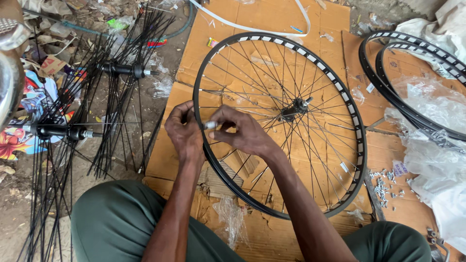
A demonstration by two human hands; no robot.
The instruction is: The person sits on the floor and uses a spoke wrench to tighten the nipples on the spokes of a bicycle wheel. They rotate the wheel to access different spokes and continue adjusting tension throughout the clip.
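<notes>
On flattened cardboard (pixel 272 19) lies a black spoked bicycle wheel (pixel 280 123), its hub (pixel 294 110) off toward the far right of the rim. At the rim's near left edge both hands meet. The left hand (pixel 183 133) curls over the rim from outside, fingers closed on it. The right hand (pixel 245 133) reaches across the spokes and pinches a small silvery tool (pixel 210 124) between thumb and fingertips, right at the rim. Two loose hubs bristling with black spokes (pixel 73 126) lie on the ground to the left. Bare black rims (pixel 412 68) and clear plastic wrapping (pixel 432 145) sit to the right, with small silver spoke nipples (pixel 386 182) scattered near them.
</notes>
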